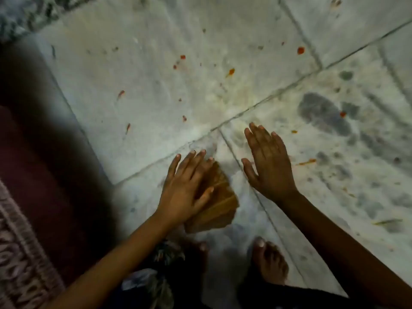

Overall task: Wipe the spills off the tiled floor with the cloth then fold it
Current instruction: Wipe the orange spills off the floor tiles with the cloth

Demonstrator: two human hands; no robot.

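Cloth point(219, 202): tan, bunched or folded, lying on the tiled floor point(145, 108) near the bare feet; its left part is hidden under the left hand point(186, 186). Left hand lies flat on it, fingers straight and slightly spread. Right hand point(268, 161) is open, fingers straight and close together, holding nothing; contact with the floor cannot be told. Red-orange spills point(301, 50) dot the tiles beyond, with grey smudges at right. Frame blurred. A dark red rug point(33, 197) is cut off at left.
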